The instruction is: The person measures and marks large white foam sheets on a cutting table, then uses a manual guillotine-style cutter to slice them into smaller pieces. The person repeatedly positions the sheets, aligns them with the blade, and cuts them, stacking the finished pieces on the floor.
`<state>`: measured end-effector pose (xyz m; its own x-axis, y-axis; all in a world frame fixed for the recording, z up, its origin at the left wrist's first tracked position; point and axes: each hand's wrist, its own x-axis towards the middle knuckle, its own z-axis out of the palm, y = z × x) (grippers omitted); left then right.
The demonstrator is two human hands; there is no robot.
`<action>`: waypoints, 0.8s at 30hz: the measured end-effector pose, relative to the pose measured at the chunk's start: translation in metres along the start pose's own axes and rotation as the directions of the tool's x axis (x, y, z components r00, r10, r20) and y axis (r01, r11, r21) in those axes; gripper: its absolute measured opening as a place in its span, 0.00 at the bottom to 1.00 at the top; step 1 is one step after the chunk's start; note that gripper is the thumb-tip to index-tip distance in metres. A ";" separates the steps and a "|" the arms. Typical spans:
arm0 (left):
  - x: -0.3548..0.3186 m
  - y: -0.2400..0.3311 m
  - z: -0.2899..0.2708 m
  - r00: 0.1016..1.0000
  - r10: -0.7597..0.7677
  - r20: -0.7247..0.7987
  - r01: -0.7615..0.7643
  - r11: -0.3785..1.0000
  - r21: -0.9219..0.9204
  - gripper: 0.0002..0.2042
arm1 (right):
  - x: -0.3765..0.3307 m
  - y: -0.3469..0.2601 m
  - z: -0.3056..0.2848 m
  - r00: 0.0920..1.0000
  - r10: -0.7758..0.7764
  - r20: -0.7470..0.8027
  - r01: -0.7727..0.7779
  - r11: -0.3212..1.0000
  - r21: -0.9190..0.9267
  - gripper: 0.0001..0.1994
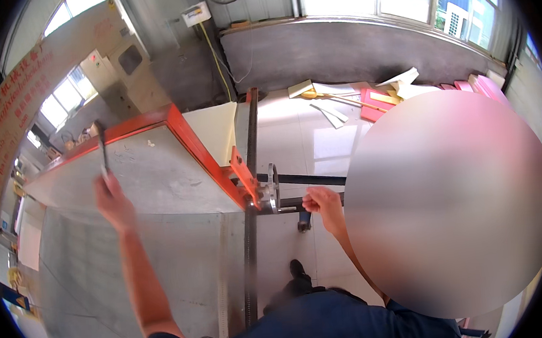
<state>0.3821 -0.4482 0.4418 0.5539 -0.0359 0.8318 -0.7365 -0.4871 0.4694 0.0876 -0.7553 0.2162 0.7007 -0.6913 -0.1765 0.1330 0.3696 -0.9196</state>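
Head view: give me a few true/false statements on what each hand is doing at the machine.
1. The left hand holds a thin dark tool raised over the grey machine table. True.
2. The right hand rests flat on the table. False: its grip is closed around a dark horizontal bar beside the round metal disc.
3. The table has an orange-red edge. True.
4. Both hands hold the same bar. False: they are apart, on different things.

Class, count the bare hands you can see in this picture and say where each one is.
2. The left hand is raised over the grey machine top, gripping a thin dark tool. The right hand grips the dark bar beside the metal disc. The blurred patch may hide others.
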 end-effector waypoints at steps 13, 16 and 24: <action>0.162 -0.077 0.116 0.862 -0.221 0.456 0.130 0.966 0.223 0.12 | 0.310 0.065 0.161 0.879 0.360 0.312 -0.343 0.933 -0.108 0.11; 0.166 -0.055 0.131 0.856 -0.270 0.440 0.174 0.953 0.247 0.12 | 0.411 0.148 0.183 0.832 0.431 0.350 -0.347 0.896 -0.277 0.15; 0.167 -0.044 0.124 0.799 -0.436 0.414 0.372 0.899 0.230 0.10 | 0.479 0.228 0.293 0.797 0.570 -0.197 -0.600 0.716 -0.356 0.14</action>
<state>0.5547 -0.5412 0.5230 0.9244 -0.1771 0.3377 -0.3673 -0.6518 0.6635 0.6595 -0.8205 0.0252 0.4968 -0.4625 -0.7344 -0.5751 0.4582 -0.6777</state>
